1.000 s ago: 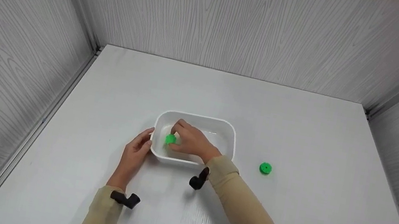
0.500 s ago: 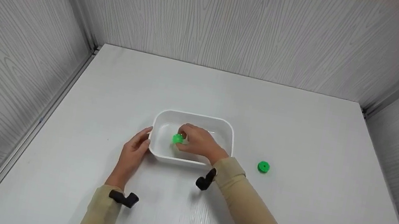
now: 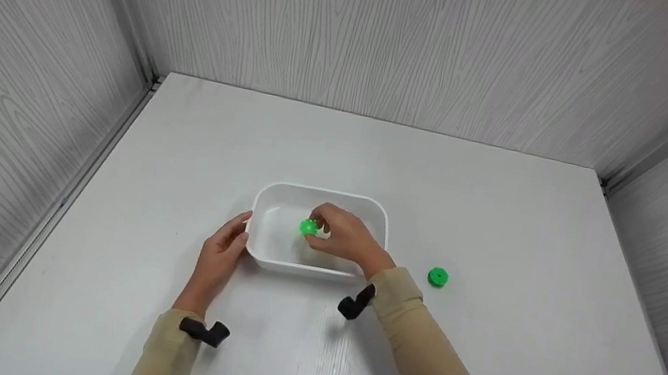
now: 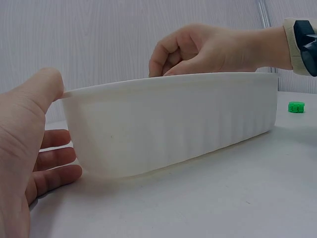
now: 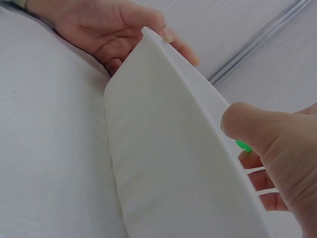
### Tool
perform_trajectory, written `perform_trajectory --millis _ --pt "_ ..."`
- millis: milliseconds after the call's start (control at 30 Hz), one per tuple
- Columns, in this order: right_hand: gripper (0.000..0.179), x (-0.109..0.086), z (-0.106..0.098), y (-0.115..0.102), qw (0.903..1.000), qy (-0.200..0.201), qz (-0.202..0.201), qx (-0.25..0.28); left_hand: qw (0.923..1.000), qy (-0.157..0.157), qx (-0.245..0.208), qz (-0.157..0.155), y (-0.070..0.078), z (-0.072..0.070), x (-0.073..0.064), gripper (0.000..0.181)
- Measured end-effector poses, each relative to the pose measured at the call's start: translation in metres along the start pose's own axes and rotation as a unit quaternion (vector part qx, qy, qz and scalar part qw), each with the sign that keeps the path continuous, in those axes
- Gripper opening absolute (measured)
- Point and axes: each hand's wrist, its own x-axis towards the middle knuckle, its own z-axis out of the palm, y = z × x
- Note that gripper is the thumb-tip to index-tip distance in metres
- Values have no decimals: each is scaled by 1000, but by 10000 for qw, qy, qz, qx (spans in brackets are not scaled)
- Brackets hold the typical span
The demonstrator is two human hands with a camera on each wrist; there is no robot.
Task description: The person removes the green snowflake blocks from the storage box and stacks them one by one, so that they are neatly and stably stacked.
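My right hand (image 3: pixel 347 237) pinches a small green toothed wheel (image 3: pixel 308 227) between thumb and fingers, over the inside of a white plastic tub (image 3: pixel 310 270). In the right wrist view the thumb and the tub's rim hide most of that wheel (image 5: pixel 243 146). At the tub's left end, my left hand (image 3: pixel 220 257) touches the rim with its thumb, as the left wrist view shows, while its other fingers lie against the outer wall. A second green toothed wheel (image 3: pixel 438 277) lies flat on the table, to the right of the tub.
The white table (image 3: pixel 503 229) is bounded by grey wood-grain panels at the back (image 3: pixel 387 33), left and right. A black wrist mount (image 3: pixel 355 302) sits on my right sleeve, and another black mount (image 3: pixel 204 331) on my left.
My right hand has moved to the right and slightly up inside the tub with the pinched green wheel. The left hand stays at the tub's left end.
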Motion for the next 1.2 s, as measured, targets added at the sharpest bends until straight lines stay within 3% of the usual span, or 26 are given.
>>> perform_trajectory --millis 400,633,767,933,1200 --pt "25 -24 -11 8 9949 770 -640 117 9998 -78 -184 -15 0 1 -1 43" --pt "26 -38 -17 11 9915 1039 -781 -15 9999 -5 -76 -67 1 0 0 42" --pt "24 -47 -23 13 9885 1211 -902 -38 9998 16 -160 -144 -8 -1 4 43" --pt "25 -59 -31 16 9865 1394 -852 -140 9996 82 -198 -167 -24 -2 9 42" --pt "15 -76 -37 28 9768 2072 -472 247 9999 101 41 -26 -27 -3 9 43"
